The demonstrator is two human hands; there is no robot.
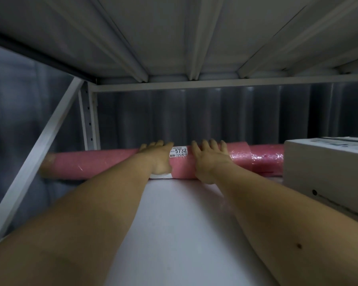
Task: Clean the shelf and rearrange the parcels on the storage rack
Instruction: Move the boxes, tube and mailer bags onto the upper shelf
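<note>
A long pink roll-shaped parcel (pixel 103 165) wrapped in plastic lies across the back of the white shelf (pixel 174 223), its left end sticking out past the rack's post. A white label reading 5732 (pixel 178 152) sits on its middle. My left hand (pixel 158 157) lies over the roll just left of the label, fingers curled over the top. My right hand (pixel 210 159) grips it just right of the label in the same way. Both forearms reach straight in over the shelf.
A white cardboard box (pixel 327 172) stands on the shelf at the right, in front of the roll's right end. A diagonal brace (pixel 39 149) and an upright post (pixel 89 120) close the left side. The shelf above (pixel 174 38) hangs low. Grey corrugated sheet forms the back.
</note>
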